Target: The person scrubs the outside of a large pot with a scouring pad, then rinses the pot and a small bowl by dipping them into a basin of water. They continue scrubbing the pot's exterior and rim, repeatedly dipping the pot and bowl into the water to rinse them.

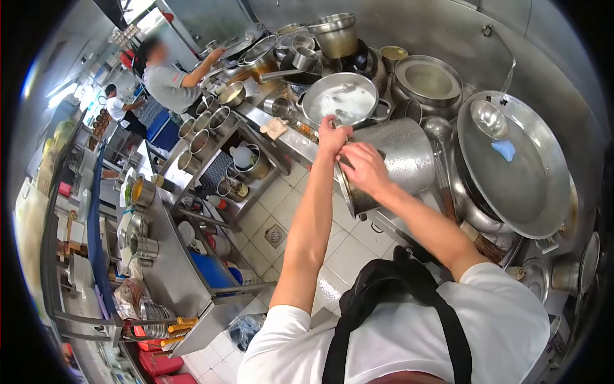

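In the head view, the big steel pot (403, 157) lies tipped on its side at the near edge of the table (300, 150). Its mouth faces you and the left, just to the right of the wide pan (345, 99) and left of the large round lid (524, 185) that carries a ladle (489, 118).

Judge this pot as heavy and rigid. Its walls are thick metal and will not give, the polished skin is probably slick if it is wet or greasy, and its bulk will want to roll or swing once it leaves the table. No handle shows from here, so the rolled rim looks like the surest place to hold, with your hands set apart on it.

Your left hand (332, 136) is closed on the far, upper part of the rim, with the fingers wrapped over the edge. Your right hand (364, 168) is curled over the nearer part of the rim, knuckles up and also gripping. You cannot see the fingertips, which are inside the mouth.

A co-worker (167, 86) stands at the far left, well apart from you.
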### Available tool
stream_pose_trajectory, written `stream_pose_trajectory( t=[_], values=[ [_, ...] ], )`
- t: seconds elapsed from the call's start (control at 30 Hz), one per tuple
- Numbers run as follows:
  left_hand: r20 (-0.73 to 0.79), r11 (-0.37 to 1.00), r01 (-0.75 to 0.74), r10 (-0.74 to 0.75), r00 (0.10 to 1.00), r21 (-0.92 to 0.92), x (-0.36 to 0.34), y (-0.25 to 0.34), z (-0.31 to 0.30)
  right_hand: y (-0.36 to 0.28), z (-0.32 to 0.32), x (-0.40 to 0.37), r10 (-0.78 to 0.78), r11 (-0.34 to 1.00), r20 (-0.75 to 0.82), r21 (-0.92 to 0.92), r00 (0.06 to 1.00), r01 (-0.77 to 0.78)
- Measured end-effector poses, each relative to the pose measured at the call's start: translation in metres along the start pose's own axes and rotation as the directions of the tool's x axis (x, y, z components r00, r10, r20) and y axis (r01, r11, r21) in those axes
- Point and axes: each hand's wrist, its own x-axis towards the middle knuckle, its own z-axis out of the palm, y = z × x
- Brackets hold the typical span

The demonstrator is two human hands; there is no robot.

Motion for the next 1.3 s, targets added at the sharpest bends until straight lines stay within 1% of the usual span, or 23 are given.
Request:
stream_pose_trajectory(
  t=[0.07,0.13,0.2,0.27,0.33,0.4,0.5,0.53,0.6,0.63,0.67,0.77,0.8,0.87,0.9,0.93,0.97,1.03,1.1,1.13,1.2,1.27,1.3],
  values=[
    [0.031,0.999,-0.035,0.035,0.999,-0.011,0.006,-0.007,-0.002,-0.018,0.005,-0.009,0.040,0.997,-0.067,-0.066,0.997,-0.045],
    [0.020,0.998,-0.060,0.060,0.998,-0.007,0.016,-0.020,-0.001,-0.010,-0.008,-0.032,-0.025,0.999,-0.018,0.019,1.000,0.025],
    [0.006,0.995,-0.060,0.059,0.998,0.084,0.015,-0.016,-0.001,-0.008,-0.024,-0.041,-0.223,0.974,0.091,-0.016,0.970,0.226],
    [0.001,0.999,-0.017,0.017,1.000,0.038,0.005,-0.008,0.000,0.000,-0.011,-0.014,-0.146,0.989,0.113,0.056,0.983,0.140],
    [-0.009,1.000,0.010,-0.010,1.000,-0.009,0.010,-0.009,0.006,-0.003,0.005,0.011,0.072,0.996,-0.076,-0.056,0.994,-0.076],
    [-0.078,0.995,-0.008,0.016,0.997,0.101,0.031,-0.027,0.004,-0.016,0.007,-0.006,0.064,0.994,-0.161,-0.081,0.985,-0.078],
    [-0.040,0.994,-0.029,0.034,0.999,0.109,0.038,-0.030,-0.003,-0.019,-0.016,-0.040,-0.156,0.979,-0.125,0.114,0.980,0.170],
    [-0.008,0.997,-0.006,0.006,1.000,0.083,0.037,-0.035,0.000,-0.010,-0.016,-0.030,-0.157,0.979,-0.122,0.112,0.980,0.170],
    [0.015,0.995,-0.053,0.052,0.999,0.078,0.050,-0.058,0.002,0.003,-0.008,0.003,0.035,0.997,-0.067,0.077,0.997,-0.030],
    [0.012,0.998,0.017,-0.017,1.000,0.055,0.039,-0.041,0.002,0.008,0.005,0.020,0.041,0.995,-0.052,-0.093,0.998,-0.046],
    [0.021,0.996,0.078,-0.079,0.997,0.040,0.035,-0.028,0.002,0.002,0.002,0.012,0.042,0.995,-0.057,-0.093,0.998,-0.047],
    [-0.005,0.998,0.051,-0.051,0.999,0.048,0.025,-0.023,-0.001,-0.019,-0.017,-0.047,-0.114,0.992,-0.091,0.052,0.989,0.119],
    [0.017,0.998,0.048,-0.049,0.999,0.051,0.023,-0.022,-0.002,-0.012,-0.018,-0.045,-0.116,0.991,-0.094,0.052,0.989,0.121],
    [0.023,0.999,0.051,-0.051,0.998,0.006,0.021,-0.020,0.003,0.003,-0.021,-0.040,-0.290,0.957,-0.026,-0.015,0.957,0.290],
    [0.012,0.998,0.056,-0.056,0.998,0.020,0.022,-0.016,0.006,0.001,-0.024,-0.020,-0.105,0.994,0.036,0.036,0.994,0.104],
    [0.000,0.998,0.063,-0.063,0.998,0.031,0.017,-0.012,0.007,0.004,-0.012,0.001,0.051,0.998,-0.027,-0.019,0.998,-0.052],
    [0.046,0.985,0.175,-0.175,0.984,-0.004,-0.004,0.016,0.007,-0.001,-0.006,0.007,0.048,0.996,-0.089,-0.073,0.995,-0.055],
    [0.005,0.992,0.112,-0.112,0.994,0.062,0.022,-0.017,0.009,-0.010,-0.002,-0.003,0.039,0.991,-0.162,-0.121,0.986,-0.059],
    [-0.001,0.988,0.046,-0.046,0.999,0.147,0.028,-0.020,0.003,-0.016,-0.007,-0.048,-0.047,0.999,-0.121,-0.025,0.991,0.044],
    [-0.006,0.990,0.040,-0.040,0.999,0.138,0.035,-0.025,0.004,-0.006,-0.014,-0.052,-0.058,0.998,-0.118,-0.028,0.991,0.055],
    [0.027,1.000,-0.002,0.001,1.000,0.022,0.042,-0.041,0.006,-0.002,-0.028,-0.052,-0.240,0.965,0.032,-0.097,0.970,0.242],
    [0.015,0.999,0.046,-0.046,0.999,0.026,0.027,-0.022,0.011,0.006,-0.030,-0.014,0.064,0.995,0.094,-0.089,0.994,-0.056],
    [0.003,0.996,0.087,-0.087,0.996,0.022,0.019,-0.011,0.016,0.008,-0.015,0.001,0.071,0.990,-0.024,-0.123,0.997,-0.073]
  ],
)
